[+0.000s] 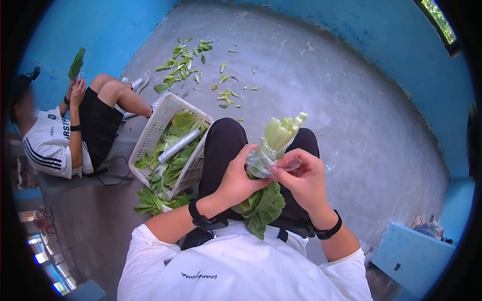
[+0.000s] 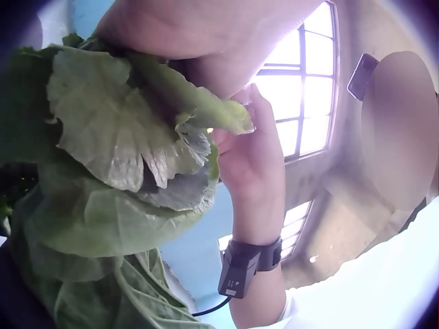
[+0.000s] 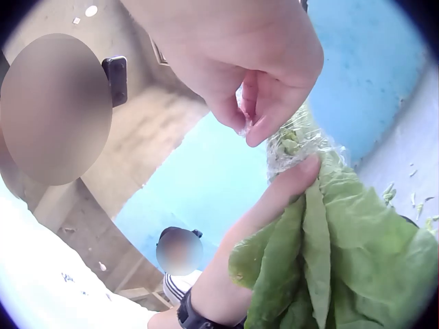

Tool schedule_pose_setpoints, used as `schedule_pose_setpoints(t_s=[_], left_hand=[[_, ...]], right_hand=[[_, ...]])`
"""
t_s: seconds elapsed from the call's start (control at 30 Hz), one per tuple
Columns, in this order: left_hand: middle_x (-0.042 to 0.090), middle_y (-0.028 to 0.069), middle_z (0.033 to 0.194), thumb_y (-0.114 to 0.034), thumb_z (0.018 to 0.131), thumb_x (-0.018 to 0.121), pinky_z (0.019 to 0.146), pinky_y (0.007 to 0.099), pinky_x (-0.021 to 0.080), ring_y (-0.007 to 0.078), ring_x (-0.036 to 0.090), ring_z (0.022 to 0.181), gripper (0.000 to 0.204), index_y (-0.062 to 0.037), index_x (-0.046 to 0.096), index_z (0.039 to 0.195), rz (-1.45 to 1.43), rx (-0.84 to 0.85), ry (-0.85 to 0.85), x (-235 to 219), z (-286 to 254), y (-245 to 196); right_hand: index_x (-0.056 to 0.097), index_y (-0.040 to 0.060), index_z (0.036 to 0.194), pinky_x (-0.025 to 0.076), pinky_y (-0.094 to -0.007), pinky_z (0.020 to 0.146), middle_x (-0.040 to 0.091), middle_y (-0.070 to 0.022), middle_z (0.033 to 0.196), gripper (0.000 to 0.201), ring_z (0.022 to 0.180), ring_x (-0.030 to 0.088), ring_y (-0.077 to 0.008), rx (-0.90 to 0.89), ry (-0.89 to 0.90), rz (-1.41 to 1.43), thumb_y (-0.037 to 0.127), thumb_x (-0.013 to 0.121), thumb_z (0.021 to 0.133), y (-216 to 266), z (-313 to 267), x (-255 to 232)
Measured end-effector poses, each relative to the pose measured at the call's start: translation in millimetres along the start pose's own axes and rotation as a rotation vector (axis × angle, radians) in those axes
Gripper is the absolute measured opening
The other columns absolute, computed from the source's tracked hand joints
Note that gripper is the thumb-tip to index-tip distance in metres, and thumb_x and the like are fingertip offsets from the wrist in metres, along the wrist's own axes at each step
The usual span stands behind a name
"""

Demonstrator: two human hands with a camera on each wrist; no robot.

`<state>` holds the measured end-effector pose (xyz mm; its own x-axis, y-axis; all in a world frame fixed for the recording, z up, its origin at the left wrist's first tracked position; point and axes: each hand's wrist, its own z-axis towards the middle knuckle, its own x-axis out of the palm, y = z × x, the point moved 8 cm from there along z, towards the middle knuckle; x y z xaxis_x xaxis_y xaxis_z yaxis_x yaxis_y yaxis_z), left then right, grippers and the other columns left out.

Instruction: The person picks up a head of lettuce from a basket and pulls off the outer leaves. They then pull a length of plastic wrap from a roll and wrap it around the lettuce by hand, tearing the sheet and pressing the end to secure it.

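A bunch of leafy greens (image 1: 266,206) lies over the lap, its pale cut stalks (image 1: 281,131) pointing away and its broad leaves toward the white shirt. Clear plastic film (image 1: 260,161) is wrapped round its middle. My left hand (image 1: 237,179) grips the bunch from the left side, thumb near the film in the right wrist view. At the other side my right hand (image 1: 307,181) pinches a loose end of the film between thumb and fingertips, close to the stalks. Large leaves (image 2: 103,123) fill much of the left wrist view and hide part of the left hand's grip.
Left of my knees stands a white plastic basket (image 1: 143,153) holding greens and a roll of film (image 1: 179,145). More greens (image 1: 155,201) lie beside it. Trimmed leaves (image 1: 181,65) litter the floor. Another person (image 1: 55,135) sits at left holding a leaf (image 1: 76,64).
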<state>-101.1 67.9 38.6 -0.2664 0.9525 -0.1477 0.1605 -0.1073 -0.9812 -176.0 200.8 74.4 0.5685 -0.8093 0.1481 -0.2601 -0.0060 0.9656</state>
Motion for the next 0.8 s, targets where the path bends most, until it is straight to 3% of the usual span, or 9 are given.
schedule_pose_setpoints(t_s=[0.37, 0.47, 0.57, 0.67, 0.8], left_hand=[[0.066, 0.0027, 0.116, -0.006, 0.073, 0.089, 0.099, 0.031, 0.049, 0.0118, 0.062, 0.109, 0.062, -0.0073, 0.057, 0.126, -0.279, 0.001, 0.223, 12.0, -1.0, -0.6], [0.066, 0.0027, 0.113, -0.006, 0.075, 0.089, 0.095, 0.0301, 0.05, 0.0108, 0.062, 0.108, 0.06, -0.0066, 0.057, 0.126, -0.322, 0.029, 0.241, 10.5, -1.9, -4.6], [0.066, 0.0025, 0.114, -0.006, 0.075, 0.089, 0.096, 0.0301, 0.05, 0.011, 0.062, 0.108, 0.062, -0.0066, 0.056, 0.128, -0.19, 0.032, 0.153, 3.1, 0.1, -9.5], [0.066, 0.0026, 0.115, -0.007, 0.075, 0.089, 0.097, 0.0302, 0.05, 0.0108, 0.062, 0.109, 0.063, -0.0067, 0.056, 0.129, -0.129, 0.051, 0.148, 0.6, 0.8, -14.7], [0.065, 0.0023, 0.117, -0.007, 0.075, 0.089, 0.098, 0.0301, 0.049, 0.0106, 0.061, 0.111, 0.065, -0.0072, 0.054, 0.13, -0.297, 0.05, 0.274, 9.1, -2.7, -14.8]], right_hand=[[0.069, -0.0053, 0.093, 0.058, -0.0228, 0.074, 0.073, -0.0047, 0.089, 0.008, 0.082, 0.07, -0.0083, -0.094, -0.056, -0.088, -0.005, 0.075, 0.088, 31.9, -17.1, -21.0], [0.07, -0.0051, 0.092, 0.059, -0.0231, 0.071, 0.075, -0.0057, 0.086, 0.008, 0.081, 0.071, -0.0091, -0.142, -0.092, -0.255, -0.005, 0.076, 0.086, 44.3, -25.3, -20.2], [0.07, -0.005, 0.092, 0.059, -0.0238, 0.07, 0.075, -0.0069, 0.085, 0.009, 0.079, 0.072, -0.01, -0.379, -0.087, -0.713, -0.006, 0.076, 0.085, 79.0, -41.2, -6.9], [0.071, -0.0039, 0.091, 0.059, -0.0246, 0.07, 0.075, -0.0071, 0.085, 0.01, 0.078, 0.072, -0.0104, -0.323, -0.103, -0.637, -0.006, 0.077, 0.084, 75.1, -38.9, -12.5], [0.069, -0.0031, 0.089, 0.054, -0.0231, 0.071, 0.073, -0.0048, 0.086, 0.011, 0.079, 0.069, -0.0097, -0.193, -0.156, -0.291, -0.011, 0.076, 0.083, 50.3, -28.7, -27.5]])
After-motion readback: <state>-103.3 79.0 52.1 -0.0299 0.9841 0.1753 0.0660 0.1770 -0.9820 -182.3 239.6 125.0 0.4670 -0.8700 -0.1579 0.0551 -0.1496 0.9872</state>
